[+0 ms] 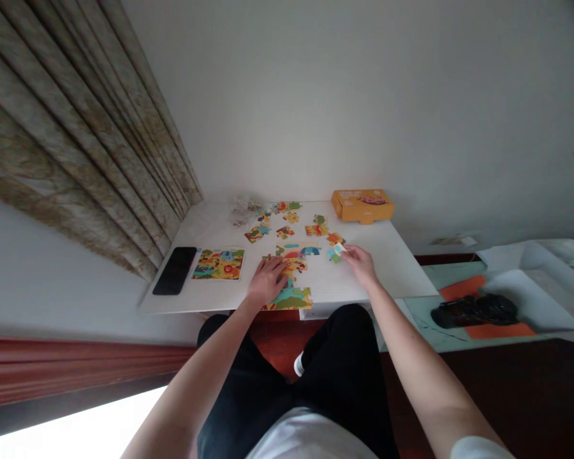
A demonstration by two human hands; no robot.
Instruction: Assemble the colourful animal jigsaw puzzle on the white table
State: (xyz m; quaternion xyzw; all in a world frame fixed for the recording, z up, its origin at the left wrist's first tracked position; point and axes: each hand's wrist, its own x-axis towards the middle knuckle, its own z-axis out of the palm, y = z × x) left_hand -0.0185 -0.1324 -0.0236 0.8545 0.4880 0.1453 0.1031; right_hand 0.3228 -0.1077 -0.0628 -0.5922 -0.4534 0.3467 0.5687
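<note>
A low white rectangular table (pixel 402 268) stands against a pale wall, and everything else is placed from it. On its near middle lies a partly joined patch of colourful cardboard jigsaw pieces (pixel 291 294), reaching the table's front edge. The left hand (pixel 266 280) rests flat and spread on the upper part of this patch, palm down, covering the pieces beneath so their pictures cannot be read; it grips nothing.

Right of the patch, the right hand (pixel 360 262) pinches a small pale jigsaw piece (pixel 339 248) between thumb and fingertips, the other fingers curled. The piece is held just above the tabletop, beside a green loose piece; its print is too small to make out.

Further back on the table, loose bright jigsaw pieces (pixel 287 220) lie scattered, their motifs blurred. At the far right corner sits a flat orange cardboard box (pixel 362 205). Near the left front edge lie a black smartphone (pixel 175 270) and, just beside it, a colourful printed animal picture card (pixel 219 264).
</note>
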